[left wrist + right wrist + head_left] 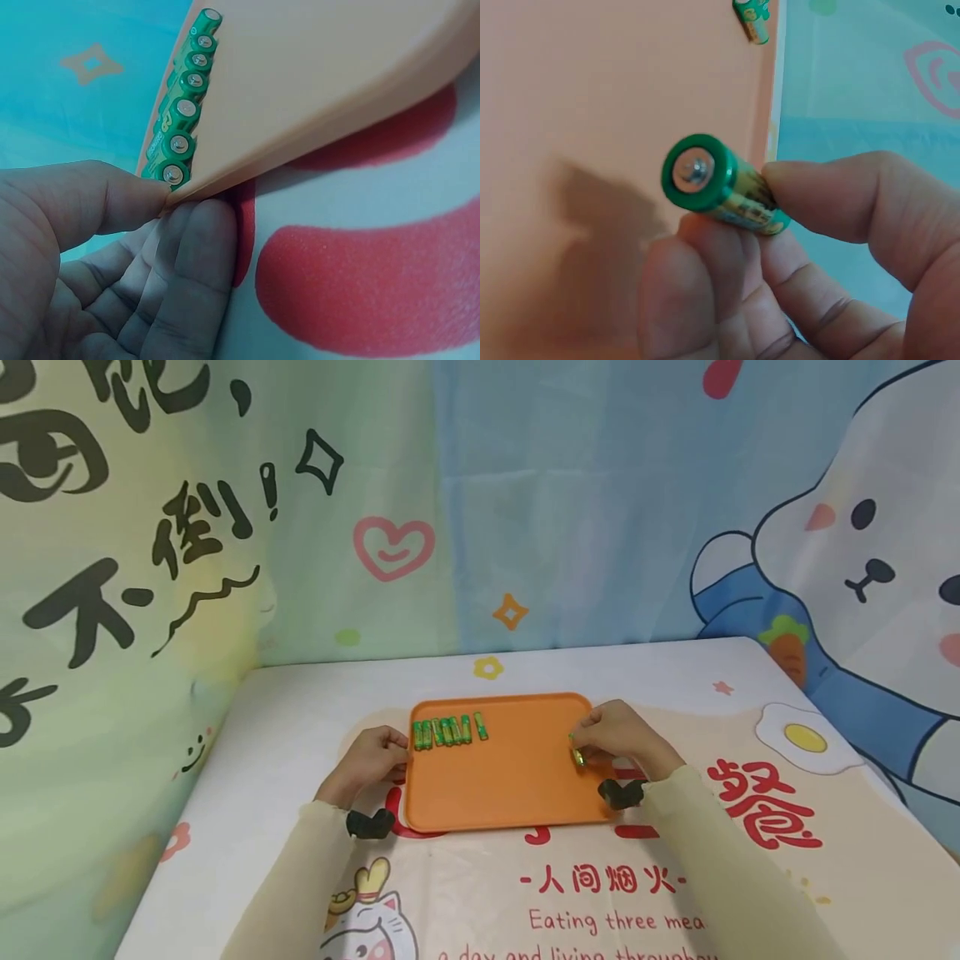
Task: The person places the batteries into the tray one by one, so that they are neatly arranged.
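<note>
An orange tray (502,789) lies on the table. Its left edge is pinched by my left hand (371,758); in the left wrist view the thumb (112,196) is at the rim and the fingers are beneath it. Several green batteries (442,732) stand side by side in a row along the tray's back left, the rightmost one (481,726) a little apart. Over the tray's right side, my right hand (622,735) pinches one green and gold battery (739,191) between thumb and fingers. Its button end faces the right wrist camera.
The tablecloth (585,935) has printed red lettering, a fried egg and a cartoon cat. A fabric backdrop (570,527) with cartoon drawings hangs behind the table. Each wrist wears a black strap (371,824).
</note>
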Tool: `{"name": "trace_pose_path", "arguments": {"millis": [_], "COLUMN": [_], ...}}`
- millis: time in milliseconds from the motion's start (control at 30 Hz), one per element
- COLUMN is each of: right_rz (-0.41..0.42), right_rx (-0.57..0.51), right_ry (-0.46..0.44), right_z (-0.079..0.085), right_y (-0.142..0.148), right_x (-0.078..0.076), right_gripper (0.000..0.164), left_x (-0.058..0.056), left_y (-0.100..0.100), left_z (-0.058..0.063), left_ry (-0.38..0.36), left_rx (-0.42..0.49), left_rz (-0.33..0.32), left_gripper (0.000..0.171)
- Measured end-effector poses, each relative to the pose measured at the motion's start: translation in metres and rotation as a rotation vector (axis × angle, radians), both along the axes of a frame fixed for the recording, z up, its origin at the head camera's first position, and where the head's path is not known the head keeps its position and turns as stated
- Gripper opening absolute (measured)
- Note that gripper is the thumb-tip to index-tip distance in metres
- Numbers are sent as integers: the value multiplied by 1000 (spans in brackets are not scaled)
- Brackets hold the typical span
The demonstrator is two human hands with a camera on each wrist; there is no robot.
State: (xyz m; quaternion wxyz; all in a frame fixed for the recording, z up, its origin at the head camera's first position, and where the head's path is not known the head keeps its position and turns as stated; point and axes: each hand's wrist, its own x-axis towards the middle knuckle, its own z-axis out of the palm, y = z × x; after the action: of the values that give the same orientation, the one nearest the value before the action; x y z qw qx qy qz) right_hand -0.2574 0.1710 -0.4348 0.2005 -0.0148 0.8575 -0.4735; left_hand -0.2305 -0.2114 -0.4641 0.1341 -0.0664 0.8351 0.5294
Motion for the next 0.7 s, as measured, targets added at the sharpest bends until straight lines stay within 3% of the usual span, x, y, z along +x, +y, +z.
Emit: {"name": "trace_pose_path", "arguments": {"millis": [367,700], "right_rz": [35,57], "right_rx": [-68,-80], "right_ry": [-35,-41], "right_z": [2,1], "right_y": [-47,-75], "right_x": [-35,-51], "right_gripper": [23,31], "left_x": [1,-1], "left_y": [-1,-2], "left_z": [1,0], "left_ry": [11,13], "left_rx": [23,14], "left_rz": [-3,2], "left_gripper": [18,18]}}
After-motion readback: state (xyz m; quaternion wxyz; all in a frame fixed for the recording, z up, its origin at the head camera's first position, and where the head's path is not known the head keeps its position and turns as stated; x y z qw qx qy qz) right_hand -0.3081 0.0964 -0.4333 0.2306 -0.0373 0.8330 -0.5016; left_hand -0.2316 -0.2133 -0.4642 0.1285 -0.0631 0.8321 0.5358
